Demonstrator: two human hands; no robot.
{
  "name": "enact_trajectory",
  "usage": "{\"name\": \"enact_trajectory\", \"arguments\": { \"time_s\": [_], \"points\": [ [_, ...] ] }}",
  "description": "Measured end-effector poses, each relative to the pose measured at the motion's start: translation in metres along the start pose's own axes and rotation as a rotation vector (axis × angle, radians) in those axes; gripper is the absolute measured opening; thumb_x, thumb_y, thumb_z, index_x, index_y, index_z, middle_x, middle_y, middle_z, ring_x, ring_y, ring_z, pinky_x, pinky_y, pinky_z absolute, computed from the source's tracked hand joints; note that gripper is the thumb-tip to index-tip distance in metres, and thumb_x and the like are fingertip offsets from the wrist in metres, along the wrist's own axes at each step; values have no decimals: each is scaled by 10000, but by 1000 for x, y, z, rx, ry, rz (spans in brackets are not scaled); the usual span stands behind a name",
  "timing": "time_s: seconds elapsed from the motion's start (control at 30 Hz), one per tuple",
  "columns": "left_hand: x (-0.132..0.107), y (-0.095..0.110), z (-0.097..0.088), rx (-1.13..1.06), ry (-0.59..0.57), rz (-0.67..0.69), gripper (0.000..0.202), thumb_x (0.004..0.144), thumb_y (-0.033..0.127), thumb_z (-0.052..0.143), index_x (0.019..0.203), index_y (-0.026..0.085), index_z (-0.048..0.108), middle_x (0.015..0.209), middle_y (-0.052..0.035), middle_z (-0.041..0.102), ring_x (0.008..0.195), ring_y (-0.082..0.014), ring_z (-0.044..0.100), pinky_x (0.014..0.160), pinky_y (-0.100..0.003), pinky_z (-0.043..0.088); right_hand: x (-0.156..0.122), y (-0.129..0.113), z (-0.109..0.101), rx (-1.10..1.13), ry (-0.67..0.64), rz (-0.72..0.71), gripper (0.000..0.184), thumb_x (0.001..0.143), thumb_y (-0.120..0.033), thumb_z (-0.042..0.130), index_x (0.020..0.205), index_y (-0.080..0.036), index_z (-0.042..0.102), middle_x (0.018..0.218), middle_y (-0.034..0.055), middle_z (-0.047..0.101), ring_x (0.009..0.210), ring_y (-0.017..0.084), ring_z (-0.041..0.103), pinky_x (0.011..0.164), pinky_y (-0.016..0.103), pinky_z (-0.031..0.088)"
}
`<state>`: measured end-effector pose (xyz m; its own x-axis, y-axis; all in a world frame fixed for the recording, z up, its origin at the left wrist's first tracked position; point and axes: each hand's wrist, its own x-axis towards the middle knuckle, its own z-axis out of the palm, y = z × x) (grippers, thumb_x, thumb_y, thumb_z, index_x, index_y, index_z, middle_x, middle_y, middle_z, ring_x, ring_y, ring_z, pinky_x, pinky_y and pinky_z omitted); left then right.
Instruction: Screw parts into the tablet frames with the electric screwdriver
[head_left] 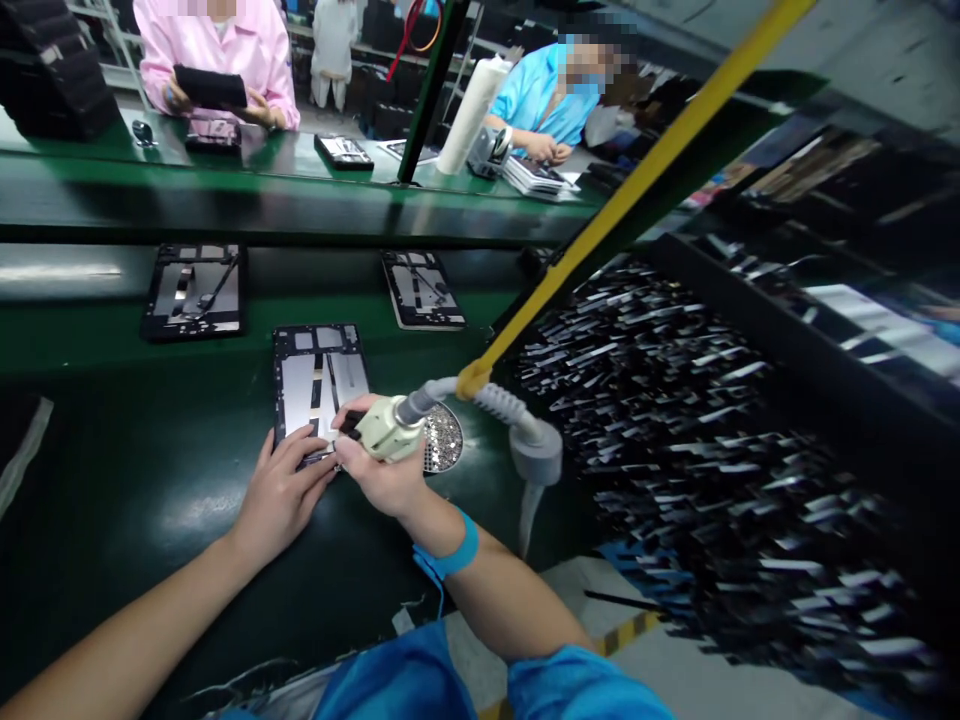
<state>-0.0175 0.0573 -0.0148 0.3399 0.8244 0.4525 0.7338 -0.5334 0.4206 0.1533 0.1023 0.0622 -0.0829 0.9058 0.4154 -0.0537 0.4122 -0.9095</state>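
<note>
My right hand [386,480] is wrapped round a pale electric screwdriver [391,428], tilted with its front end toward the lower right corner of an opened tablet [300,385]. The tablet lies flat on the green bench, showing its silver inside and dark frame. My left hand [281,490] rests at the tablet's near edge, its thumb and forefinger close together by the screwdriver's tip. Whatever is between those fingertips is too small to make out. Just right of the screwdriver, a round dish [444,440] of small shiny screws is partly covered by my right hand.
Two more opened tablets [196,292] [424,290] lie farther back. A yellow strap [600,235] holds up the screwdriver's grey cable [499,400]. Dense rows of dark, silver-edged parts [675,400] stand at right. Two co-workers [217,60] [547,100] handle devices across the bench.
</note>
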Motion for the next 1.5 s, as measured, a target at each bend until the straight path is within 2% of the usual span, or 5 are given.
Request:
{"name": "enact_trajectory", "arguments": {
  "time_s": [0.27,0.9,1.07,1.2,1.5],
  "points": [
    [0,2,1,-1,-9,-25,220,1019,221,581,1143,250,761,1216,-106,725,1314,-327,607,1125,-678,404,40,22,-63,-125,416,-65,146,857,-278,713,966,-217,640,811,-26,670,503,89,588,507,253,502],
    [0,2,0,-12,-26,-28,226,1024,221,569,1172,256,736,1241,-98,716,1334,-324,589,1131,-675,392,47,50,-76,-189,431,-23,259,840,-339,751,1023,-195,639,724,-41,652,528,105,593,558,272,523],
    [2,3,1,-37,-25,-63,255,995,280,624,1232,224,700,1244,-124,716,1344,-336,581,1164,-671,357,43,23,-57,-80,444,-66,199,877,-318,704,1022,-222,607,819,-21,665,494,95,584,495,255,498],
    [1,2,3,-61,-13,-67,296,967,298,666,1255,231,686,1248,-117,720,1347,-334,579,1186,-659,334,21,0,-19,50,239,-23,187,880,-300,687,1038,-247,604,908,-8,674,517,96,604,494,260,520],
    [2,2,2,-72,-41,-75,332,958,296,665,1284,237,668,1319,-119,684,1381,-325,544,1207,-638,312,-3,10,14,103,6,47,248,860,-251,715,1092,-242,629,972,24,682,727,150,686,663,324,616]
  ]
}}
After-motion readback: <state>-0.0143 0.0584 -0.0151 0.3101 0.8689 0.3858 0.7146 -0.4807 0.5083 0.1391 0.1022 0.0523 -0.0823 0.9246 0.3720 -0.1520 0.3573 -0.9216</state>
